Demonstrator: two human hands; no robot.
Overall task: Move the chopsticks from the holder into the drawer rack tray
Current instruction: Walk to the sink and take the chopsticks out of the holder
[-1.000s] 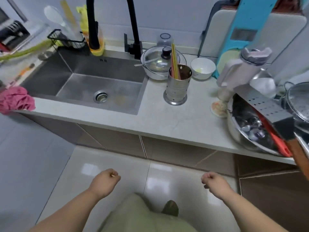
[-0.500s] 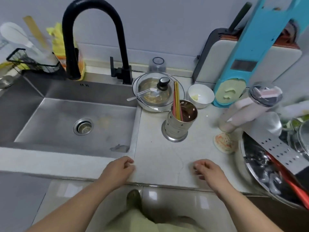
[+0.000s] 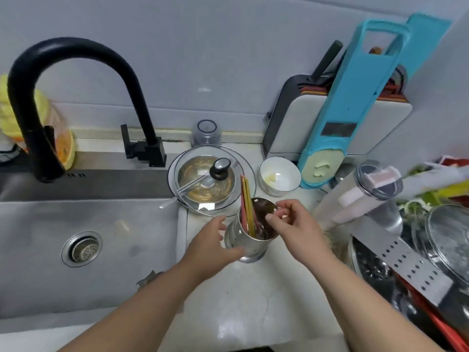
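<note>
A perforated steel chopstick holder (image 3: 253, 246) stands on the pale counter, just right of the sink. Yellow and pink chopsticks (image 3: 245, 199) lean against its left inner wall and stick out past the rim. My left hand (image 3: 212, 241) wraps the holder's left side, thumb across its lower front. My right hand (image 3: 291, 224) hovers over the holder's right rim with thumb and fingers apart and nothing between them; it does not touch the chopsticks. No drawer rack tray is in view.
The steel sink (image 3: 83, 240) and black faucet (image 3: 76, 59) lie to the left. Behind the holder are a lidded pot (image 3: 200, 181) and a white bowl (image 3: 279, 176). A blue slicer (image 3: 337, 118), a lying bottle (image 3: 360, 196) and a steel basin (image 3: 375, 270) with utensils crowd the right.
Both hands rose from the counter's front edge to the holder. The left one closed around its side; the right one arrived above its rim. The view moved closer.
</note>
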